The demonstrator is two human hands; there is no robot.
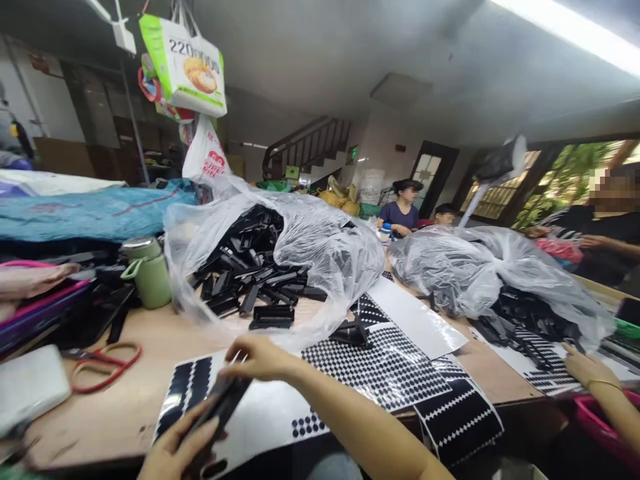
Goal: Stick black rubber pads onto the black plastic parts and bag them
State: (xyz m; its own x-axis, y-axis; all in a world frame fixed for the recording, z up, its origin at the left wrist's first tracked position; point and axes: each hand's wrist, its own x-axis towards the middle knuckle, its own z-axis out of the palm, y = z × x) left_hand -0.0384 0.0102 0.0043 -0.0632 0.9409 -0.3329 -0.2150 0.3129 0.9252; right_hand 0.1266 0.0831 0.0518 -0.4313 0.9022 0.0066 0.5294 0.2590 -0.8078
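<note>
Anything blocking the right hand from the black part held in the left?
Nothing visible: the right hand is right at the far end of the black part, left hand gripping the near end.

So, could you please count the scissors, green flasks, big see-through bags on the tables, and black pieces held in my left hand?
Scissors: 1
Green flask: 1
Big see-through bags, middle bag and right-side bag: 2
Black piece in your left hand: 1
Total: 5
</note>
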